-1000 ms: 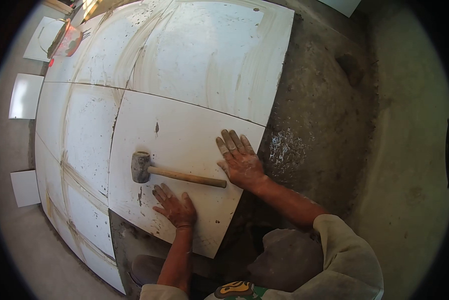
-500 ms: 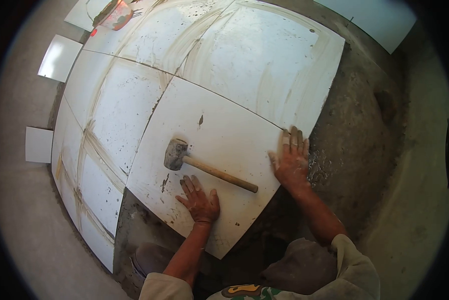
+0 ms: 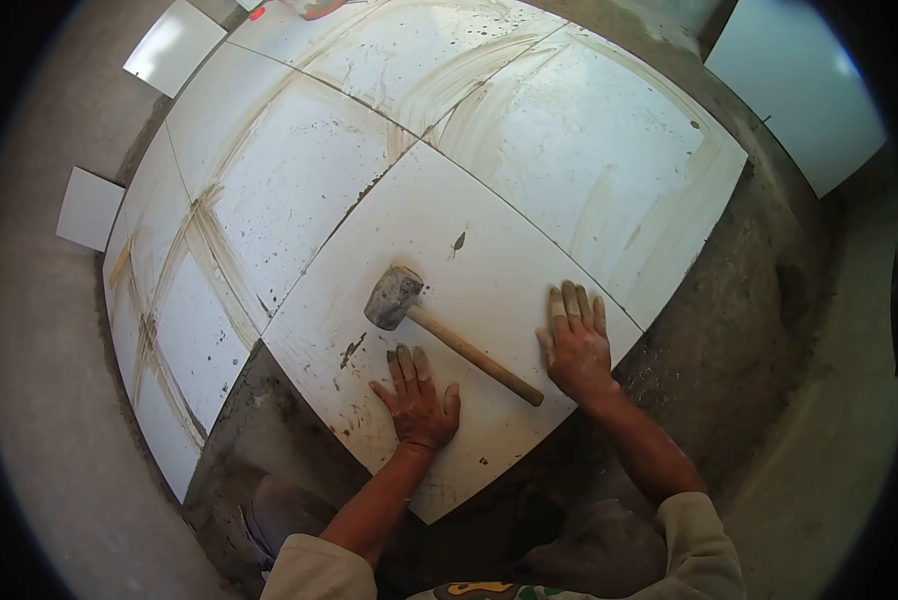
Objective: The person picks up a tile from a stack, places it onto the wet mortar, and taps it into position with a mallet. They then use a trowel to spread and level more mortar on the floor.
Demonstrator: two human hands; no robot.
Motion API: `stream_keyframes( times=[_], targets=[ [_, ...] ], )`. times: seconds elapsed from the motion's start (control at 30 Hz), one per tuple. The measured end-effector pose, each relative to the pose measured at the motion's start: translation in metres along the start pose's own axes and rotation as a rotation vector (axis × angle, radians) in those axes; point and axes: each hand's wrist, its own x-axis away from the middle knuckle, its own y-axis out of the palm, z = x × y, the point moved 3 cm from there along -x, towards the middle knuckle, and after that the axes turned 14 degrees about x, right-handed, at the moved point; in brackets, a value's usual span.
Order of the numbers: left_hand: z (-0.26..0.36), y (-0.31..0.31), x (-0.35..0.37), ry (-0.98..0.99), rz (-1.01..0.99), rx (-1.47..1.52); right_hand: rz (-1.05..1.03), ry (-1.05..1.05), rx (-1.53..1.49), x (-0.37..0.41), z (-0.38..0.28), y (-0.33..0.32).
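Nothing to read here. The tile (image 3: 499,280) carries no lettering or number, only smears, and the mallet (image 3: 459,343) shows no brand or label either. Down at six o'clock a yellow-and-green print (image 3: 474,590) on the shirt (image 3: 309,575) just edges into view, too cut off to tell whether it holds any words.

Left hand (image 3: 419,402) is lying palm down, fingers slightly spread, thumb out. Right hand (image 3: 576,345) is lying flat too, fingers close together, pointing away. Both arms are reaching forward, forearms bare, neither hand gripping anything.
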Motion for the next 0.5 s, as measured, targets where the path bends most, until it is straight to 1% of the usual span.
stream_keyframes(
  times=[0.03,0.1,0.17,0.23,0.33,0.37,0.5],
  targets=[
    [0.0,0.0,0.0,0.0,-0.001,0.005,-0.003,-0.013,0.001,-0.017,-0.005,0.004],
    [0.0,-0.001,0.0,-0.012,0.004,0.015,0.042,-0.178,-0.034,-0.06,-0.022,0.013],
    [0.0,-0.001,-0.001,-0.016,-0.004,0.046,0.073,-0.241,-0.044,-0.105,-0.04,0.026],
    [0.0,-0.001,-0.001,-0.026,-0.006,0.048,0.05,-0.271,-0.06,-0.153,-0.06,0.034],
    [-0.001,-0.003,-0.002,-0.031,-0.017,0.056,0.031,-0.246,-0.056,-0.212,-0.077,0.049],
    [-0.001,-0.003,-0.003,-0.033,-0.018,0.064,0.026,-0.202,-0.041,-0.229,-0.08,0.054],
    [-0.003,-0.003,-0.002,-0.047,-0.022,0.087,-0.02,-0.115,0.015,-0.268,-0.083,0.058]
  ],
)
